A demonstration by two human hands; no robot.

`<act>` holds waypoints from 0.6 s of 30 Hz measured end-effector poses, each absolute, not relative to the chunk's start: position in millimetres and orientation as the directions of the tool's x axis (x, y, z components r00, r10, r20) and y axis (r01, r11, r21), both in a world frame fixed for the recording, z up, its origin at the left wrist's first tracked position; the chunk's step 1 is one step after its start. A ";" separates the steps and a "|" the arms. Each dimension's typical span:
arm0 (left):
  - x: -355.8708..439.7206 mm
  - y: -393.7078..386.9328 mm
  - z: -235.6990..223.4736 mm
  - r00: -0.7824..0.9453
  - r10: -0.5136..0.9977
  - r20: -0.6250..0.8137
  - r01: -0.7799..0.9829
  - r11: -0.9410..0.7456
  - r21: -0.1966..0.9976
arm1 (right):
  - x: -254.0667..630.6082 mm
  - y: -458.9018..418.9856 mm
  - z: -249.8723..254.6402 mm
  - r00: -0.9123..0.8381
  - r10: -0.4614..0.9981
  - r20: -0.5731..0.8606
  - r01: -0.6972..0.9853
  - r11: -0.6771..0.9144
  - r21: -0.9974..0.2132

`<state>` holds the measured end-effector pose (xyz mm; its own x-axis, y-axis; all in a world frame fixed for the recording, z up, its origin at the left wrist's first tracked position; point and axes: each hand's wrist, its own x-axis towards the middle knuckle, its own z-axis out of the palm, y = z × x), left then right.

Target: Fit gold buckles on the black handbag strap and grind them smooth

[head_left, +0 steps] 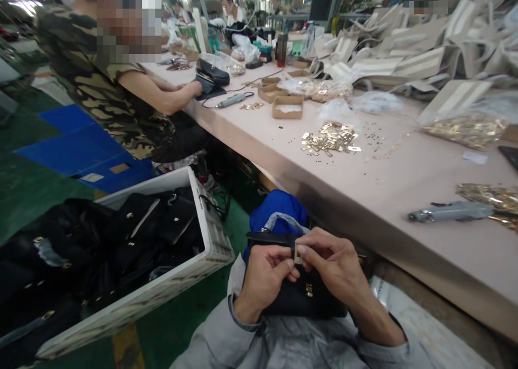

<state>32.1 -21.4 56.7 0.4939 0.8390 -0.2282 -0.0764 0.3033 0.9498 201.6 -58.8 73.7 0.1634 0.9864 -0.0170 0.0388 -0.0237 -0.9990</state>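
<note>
A black handbag [285, 302] rests on my lap, its plastic-wrapped handle [283, 217] pointing away from me. My right hand [342, 269] pinches a small gold metal plate [298, 254] against the bag's upper part. Close beside it, my left hand [263, 277] is closed on the bag near the same spot, thumb and fingers almost touching the plate. Lower on the bag's front sits a gold clasp piece [309, 289]. My fingers hide the exact place where plate and bag meet.
A white crate [212, 245] of black bags stands at left. On the table [251, 134] lie a pile of gold plates [332, 138], cardboard boxes [287, 108], an electric screwdriver [453, 211] and heaped beige pieces [421, 67]. A co-worker [93, 72] handles a black bag across the corner.
</note>
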 end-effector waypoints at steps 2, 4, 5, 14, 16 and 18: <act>32.9 -22.1 57.9 0.508 0.830 -0.229 -0.086 0.313 0.946 | 197.9 -58.1 73.8 0.157 0.987 -0.026 0.074 -0.038 -0.997; 33.3 -22.8 59.3 0.511 0.828 -0.232 -0.094 0.322 0.942 | 196.2 -57.6 72.1 0.153 0.988 -0.024 0.120 -0.043 -0.992; 33.3 -23.2 59.7 0.511 0.827 -0.235 -0.097 0.327 0.940 | 195.9 -57.6 70.9 0.148 0.989 -0.021 0.138 -0.041 -0.990; 32.4 -30.0 50.8 0.466 0.840 -0.277 -0.149 0.383 0.911 | 195.3 -59.6 62.8 0.152 0.987 -0.056 0.151 -0.079 -0.985; 34.1 -31.0 48.4 0.447 0.844 -0.297 -0.152 0.399 0.904 | 196.0 -59.6 61.1 0.129 0.989 -0.070 0.147 -0.089 -0.985; 35.9 -31.9 46.5 0.407 0.852 -0.331 -0.144 0.417 0.897 | 197.0 -60.4 59.2 0.099 0.992 -0.077 0.168 -0.093 -0.981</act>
<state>35.9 -31.9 46.5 0.4066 0.8517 -0.3306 -0.1439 0.4170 0.8974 197.0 -60.4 59.2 0.0990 0.9921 -0.0765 0.1684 -0.0925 -0.9814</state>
